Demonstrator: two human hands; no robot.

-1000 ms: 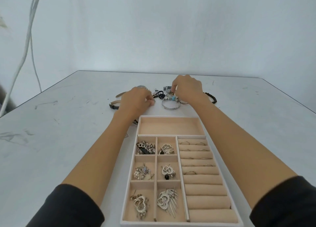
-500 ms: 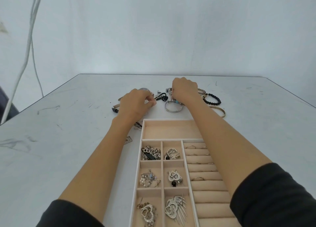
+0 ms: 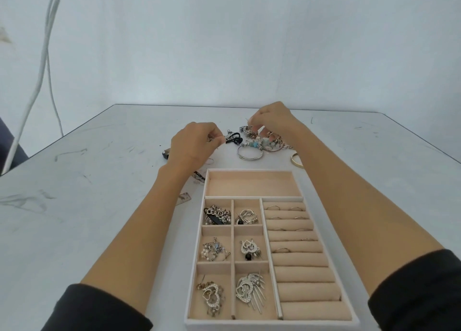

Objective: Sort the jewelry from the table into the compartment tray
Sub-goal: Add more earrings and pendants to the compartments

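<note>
Moved: right hand lifted off jewelry pile, pinching a piece.
Left hand: curled, perhaps pinching something.
Tray, nearer than fingertips: earrings, rings.

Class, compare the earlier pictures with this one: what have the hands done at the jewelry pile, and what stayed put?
The right hand has lifted slightly from the jewelry pile, its fingers now pinching a small piece. The left hand stays beside the pile, fingers curled. The tray and silver bangle lie unchanged.

Plain pale wall, scuffed white table (dark marks), white cables hanging left
</note>
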